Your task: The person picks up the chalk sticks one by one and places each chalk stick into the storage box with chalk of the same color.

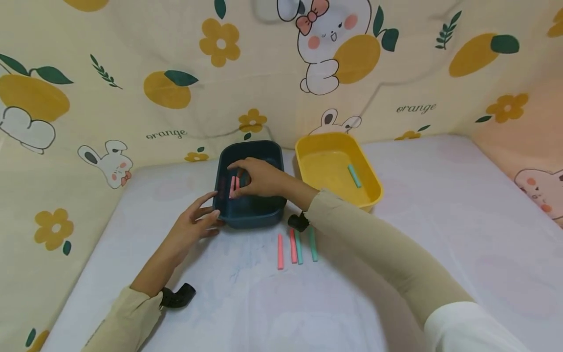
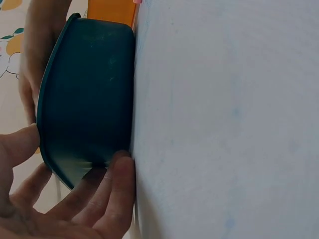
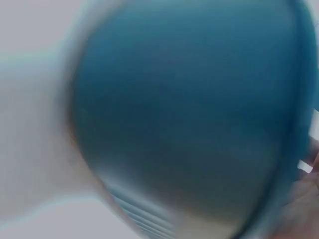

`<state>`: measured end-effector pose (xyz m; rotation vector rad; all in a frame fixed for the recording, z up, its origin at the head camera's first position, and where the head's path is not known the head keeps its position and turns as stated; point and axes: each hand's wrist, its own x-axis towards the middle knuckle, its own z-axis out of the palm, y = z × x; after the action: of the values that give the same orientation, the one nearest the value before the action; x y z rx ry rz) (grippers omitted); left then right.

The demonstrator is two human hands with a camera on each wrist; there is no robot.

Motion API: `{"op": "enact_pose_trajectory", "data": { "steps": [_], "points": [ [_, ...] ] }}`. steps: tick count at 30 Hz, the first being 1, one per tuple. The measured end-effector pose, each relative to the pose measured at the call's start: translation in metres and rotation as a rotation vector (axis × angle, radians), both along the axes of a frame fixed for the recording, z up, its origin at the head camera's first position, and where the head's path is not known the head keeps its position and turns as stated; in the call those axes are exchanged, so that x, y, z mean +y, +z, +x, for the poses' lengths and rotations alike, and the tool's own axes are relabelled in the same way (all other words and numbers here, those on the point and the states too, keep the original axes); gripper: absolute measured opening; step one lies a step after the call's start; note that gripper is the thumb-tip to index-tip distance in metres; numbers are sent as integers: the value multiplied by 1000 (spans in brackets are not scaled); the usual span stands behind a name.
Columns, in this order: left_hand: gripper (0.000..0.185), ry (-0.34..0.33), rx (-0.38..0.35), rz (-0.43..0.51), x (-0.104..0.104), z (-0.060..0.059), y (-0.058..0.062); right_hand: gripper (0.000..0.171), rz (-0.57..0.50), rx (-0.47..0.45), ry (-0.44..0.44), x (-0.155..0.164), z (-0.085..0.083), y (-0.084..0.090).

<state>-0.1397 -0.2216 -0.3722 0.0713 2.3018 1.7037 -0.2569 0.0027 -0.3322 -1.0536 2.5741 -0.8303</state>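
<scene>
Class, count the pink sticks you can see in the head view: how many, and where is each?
3: two pink sticks lie on the table at and; one is pinched by the right hand over the blue tub. Others may be hidden inside.

Right hand (image 1: 259,178) holds pink sticks (image 1: 234,186) inside the blue bin (image 1: 250,212); left hand (image 1: 193,225) touches its near-left corner.

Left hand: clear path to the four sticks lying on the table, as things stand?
Probably yes. The left hand rests against the blue bin, and the sticks lie on bare table beside it; only the right forearm crosses just behind them.
</scene>
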Motion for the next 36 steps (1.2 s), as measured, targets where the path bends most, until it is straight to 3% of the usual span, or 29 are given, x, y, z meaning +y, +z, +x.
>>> {"op": "enact_pose_trajectory", "data": {
  "steps": [7,13,17,24,32,36],
  "points": [
    [64,-7,-9,-22,1,-2,-1,72,-44,-24,-12,28,31,14],
    [60,-15,12,-34,2,-1,-3,72,-63,-90,-22,53,56,14],
    [59,-8,7,-52,4,1,-3,71,-66,-87,-19,70,74,14],
    [59,2,3,-71,4,1,0,73,-109,-109,65,98,100,10],
    [58,10,-12,-69,4,-1,-2,78,-28,-123,50,107,113,4],
    [59,15,-8,-76,3,-3,-1,84,79,-27,38,104,114,1]
  ]
}}
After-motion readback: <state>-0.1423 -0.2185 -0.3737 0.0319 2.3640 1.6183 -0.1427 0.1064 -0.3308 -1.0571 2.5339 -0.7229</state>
